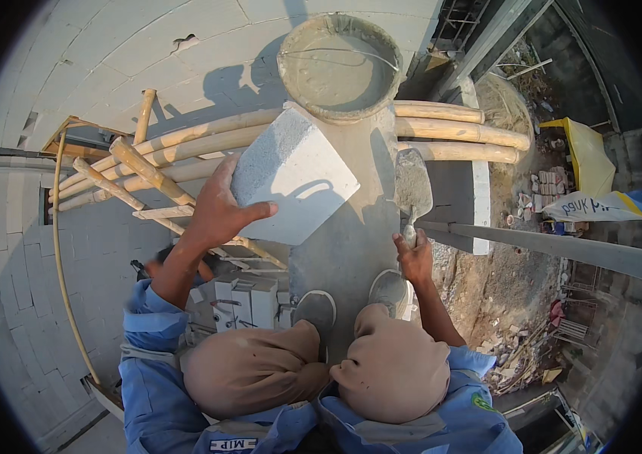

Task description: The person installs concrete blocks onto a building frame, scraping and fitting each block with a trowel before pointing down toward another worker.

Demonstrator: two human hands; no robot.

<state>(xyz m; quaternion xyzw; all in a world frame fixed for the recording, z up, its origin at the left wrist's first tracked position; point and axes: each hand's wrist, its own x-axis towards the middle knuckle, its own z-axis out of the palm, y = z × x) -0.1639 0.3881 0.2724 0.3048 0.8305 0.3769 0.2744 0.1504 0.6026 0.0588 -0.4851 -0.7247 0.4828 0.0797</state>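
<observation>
My left hand [228, 200] grips the side of a pale concrete block [302, 185], thumb on its front face and fingers round the back. The block is tilted over the grey plank [336, 257] between my feet and the bucket. In my right hand [415, 257] is the handle of a trowel [413, 181], its blade pointing away from me and coated with grey mortar. Beyond the block stands a round bucket [340, 102] of wet mortar, its wire handle lying across the top.
Bamboo poles [457, 132] run crosswise under the plank. A block wall [147, 45] rises ahead. Far below on the right lies rubble-strewn ground [480, 303], with a yellow sheet [589, 155]. Stacked blocks [245, 303] and another person [158, 268] are lower left.
</observation>
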